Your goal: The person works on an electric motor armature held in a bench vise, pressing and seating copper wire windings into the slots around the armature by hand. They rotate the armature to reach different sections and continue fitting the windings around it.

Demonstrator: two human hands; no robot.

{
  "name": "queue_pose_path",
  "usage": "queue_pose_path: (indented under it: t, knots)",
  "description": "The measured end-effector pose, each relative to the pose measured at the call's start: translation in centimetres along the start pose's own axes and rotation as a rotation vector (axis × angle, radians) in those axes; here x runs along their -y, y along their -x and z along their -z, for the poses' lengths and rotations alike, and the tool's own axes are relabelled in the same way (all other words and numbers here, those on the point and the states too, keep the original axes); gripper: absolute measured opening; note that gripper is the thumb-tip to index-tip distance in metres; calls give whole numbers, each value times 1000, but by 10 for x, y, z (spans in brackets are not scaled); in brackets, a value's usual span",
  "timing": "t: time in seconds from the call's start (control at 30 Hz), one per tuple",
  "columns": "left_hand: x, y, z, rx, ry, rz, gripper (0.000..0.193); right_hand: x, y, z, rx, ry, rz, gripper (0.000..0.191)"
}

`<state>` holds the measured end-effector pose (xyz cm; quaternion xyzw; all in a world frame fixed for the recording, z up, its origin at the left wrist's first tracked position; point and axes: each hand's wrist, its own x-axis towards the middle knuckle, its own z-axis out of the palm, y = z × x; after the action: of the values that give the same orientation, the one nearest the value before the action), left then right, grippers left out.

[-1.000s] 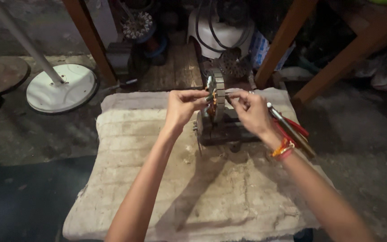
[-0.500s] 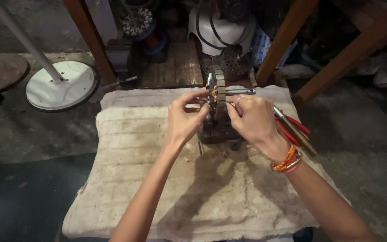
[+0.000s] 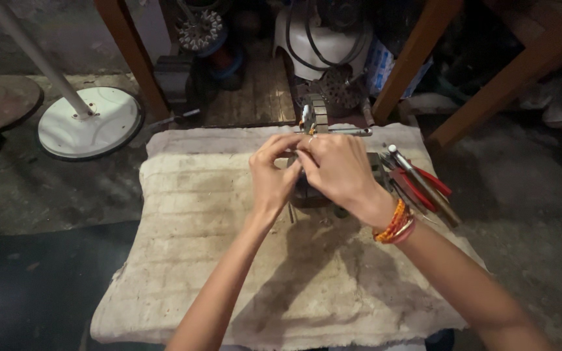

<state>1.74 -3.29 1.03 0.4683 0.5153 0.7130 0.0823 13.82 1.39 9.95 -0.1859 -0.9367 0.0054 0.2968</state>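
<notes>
A small metal motor core (image 3: 315,117), a stack of grey plates with copper-coloured winding at its side, is stood upright on a dark block (image 3: 307,192) near the far edge of the table (image 3: 196,260), so that its near face is turned toward the person; the table is covered by a worn, pale cloth (image 3: 183,195), apparently to cushion the parts. The left hand (image 3: 273,175) is pinched at the fingertips just below the core, on something too small to be made out; the right hand (image 3: 341,170) is curled beside it, fingertips touching the left, so the work is steadied from both sides. A thin metal rod (image 3: 349,131) is seen jutting right from the core; red-handled pliers (image 3: 424,185) are laid just right of the wrist, within easy reach.
</notes>
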Motion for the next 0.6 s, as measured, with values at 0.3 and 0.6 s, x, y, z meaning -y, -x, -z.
queue_pose_path:
  t: [0.3,0.6]
  knots:
    - [13,-14,-14,-91,207,254,12,-42,-18,28,23,-131,-113,15]
    - [28,-30,-14,3,235,314,20,-81,5,1,-114,-297,-196,13]
